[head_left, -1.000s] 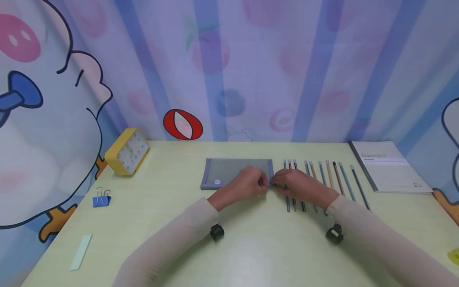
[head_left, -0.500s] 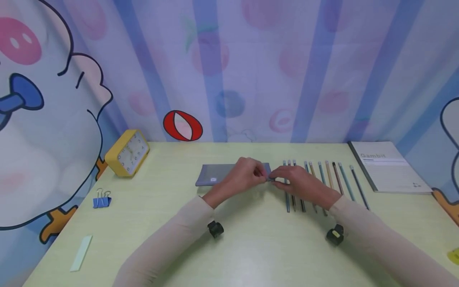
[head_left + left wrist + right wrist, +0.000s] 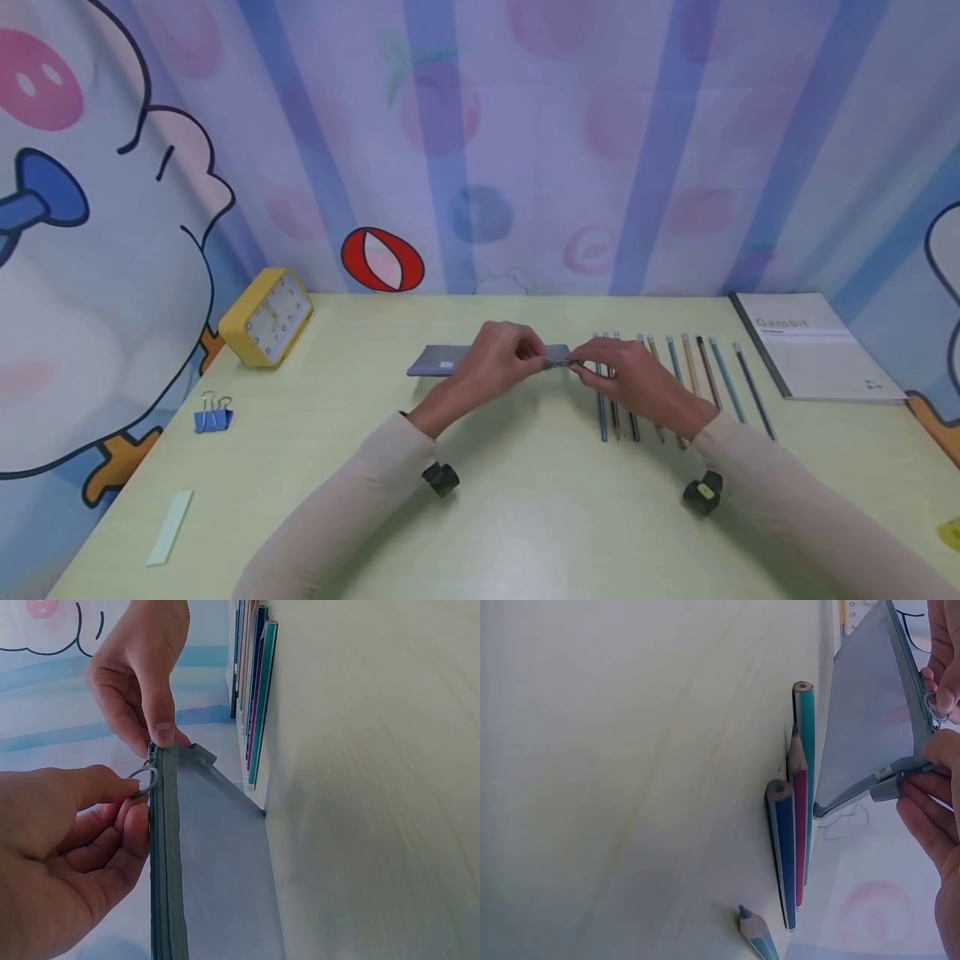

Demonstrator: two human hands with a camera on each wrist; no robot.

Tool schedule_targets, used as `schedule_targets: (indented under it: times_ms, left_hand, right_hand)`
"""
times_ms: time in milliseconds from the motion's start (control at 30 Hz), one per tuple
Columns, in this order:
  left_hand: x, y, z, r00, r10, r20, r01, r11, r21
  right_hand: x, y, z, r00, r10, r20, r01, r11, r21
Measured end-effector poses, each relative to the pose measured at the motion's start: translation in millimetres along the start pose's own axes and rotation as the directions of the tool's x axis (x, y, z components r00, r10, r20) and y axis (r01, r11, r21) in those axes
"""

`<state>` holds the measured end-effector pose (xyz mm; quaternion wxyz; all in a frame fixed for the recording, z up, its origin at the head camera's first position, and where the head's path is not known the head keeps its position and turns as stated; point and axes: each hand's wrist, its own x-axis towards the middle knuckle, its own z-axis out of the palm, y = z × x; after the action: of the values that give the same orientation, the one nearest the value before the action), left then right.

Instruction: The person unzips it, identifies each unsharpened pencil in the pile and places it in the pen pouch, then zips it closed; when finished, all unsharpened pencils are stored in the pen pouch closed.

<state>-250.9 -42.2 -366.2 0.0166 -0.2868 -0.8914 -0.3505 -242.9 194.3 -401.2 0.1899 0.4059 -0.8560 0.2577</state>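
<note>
A grey zip pouch [image 3: 442, 360] with a see-through panel stands tilted up off the table, its zipper edge raised. My left hand [image 3: 495, 354] is at that edge, near its right end. In the left wrist view, thumb and index finger of this hand pinch the zipper's ring pull [image 3: 155, 777]. My right hand [image 3: 633, 379] pinches the pouch's right corner, beside a small fabric tab [image 3: 886, 790] seen in the right wrist view. Just right of the pouch, several pencils [image 3: 705, 371] lie in a row, partly under the right hand.
A white notebook [image 3: 821, 350] lies at the back right. On the left are a yellow clock [image 3: 266, 317], a blue binder clip [image 3: 213, 419] and a pale green strip [image 3: 170, 527]. A yellow item [image 3: 951, 533] shows at the right edge. A patterned curtain [image 3: 525, 150] hangs behind the table.
The pouch's near edge has come up from the table, so its face now looks narrower. Both hands rose with it; the left hand shifted slightly left, away from the right.
</note>
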Motion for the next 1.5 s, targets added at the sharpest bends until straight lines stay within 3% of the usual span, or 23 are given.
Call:
schedule_targets:
  times_ms: [567, 1033, 1367, 1500]
  left_hand:
    - [-26.7, -26.7, -30.9, 1.000, -0.029, 0.006, 0.029, 1.000, 0.006]
    - [-50.7, -51.8, -72.1, 0.980, -0.195, 0.043, 0.193, 0.980, 0.051]
    - [-72.1, -73.5, -99.7, 0.954, -0.296, -0.048, 0.299, 0.950, 0.089]
    - [-83.3, -82.7, -104.0, 0.945, -0.323, -0.041, 0.326, 0.942, 0.079]
  right_hand:
    - [-3, 1, -3, 1.000, -0.013, -0.025, 0.011, 0.998, -0.057]
    - [-7, 6, -9, 1.000, 0.017, 0.003, -0.017, 0.999, -0.027]
    - [-12, 6, -12, 1.000, 0.027, -0.006, -0.027, 0.998, -0.062]
    - [-12, 6, -12, 1.000, 0.021, 0.006, -0.021, 0.998, -0.065]
